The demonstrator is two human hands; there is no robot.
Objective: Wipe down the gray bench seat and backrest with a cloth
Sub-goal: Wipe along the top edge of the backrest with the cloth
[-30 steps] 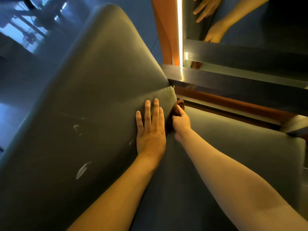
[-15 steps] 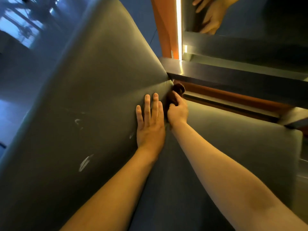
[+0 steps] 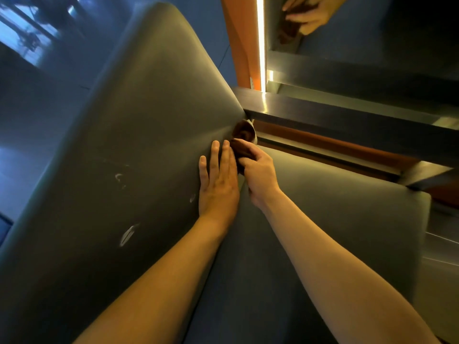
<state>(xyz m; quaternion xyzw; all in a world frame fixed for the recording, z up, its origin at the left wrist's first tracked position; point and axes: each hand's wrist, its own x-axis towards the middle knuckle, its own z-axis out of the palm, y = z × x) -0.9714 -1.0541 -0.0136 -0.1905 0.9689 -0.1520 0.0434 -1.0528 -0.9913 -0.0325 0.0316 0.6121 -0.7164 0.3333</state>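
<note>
- Here, the gray padded backrest (image 3: 129, 145) takes up the left of the view, running from the near left up to a rounded far end.
- The gray padded seat (image 3: 335, 219) lies to the right of it. The two cushions meet in a crease that runs from the near middle to the far middle.
- A dark metal ledge (image 3: 347, 115) crosses the far right, just beyond the seat's far edge, with a strip of orange wood beneath it.
- An orange wooden post (image 3: 238, 45) stands at the far middle, with a bright strip light (image 3: 260, 40) along its right side.
- To the right of the light, a mirror-like panel (image 3: 372, 33) shows a reflected hand holding something brown.
- The left hand (image 3: 218, 184) lies flat on the backrest, just left of the crease. Its fingers are straight and close together, pointing away, and it holds nothing.
- The right hand (image 3: 260, 177) sits on the seat side of the crease, touching or almost touching the left hand. Its fingers are curled round the brown bunched cloth (image 3: 243, 132).
- The cloth is wedged in the crease at the far end of the cushions. Part of it is under the right fingers and the rest bulges out beyond the fingertips, against the backrest's lower far corner.
- Pale scuff marks (image 3: 126, 235) dot the backrest to the left of the left arm.
</note>
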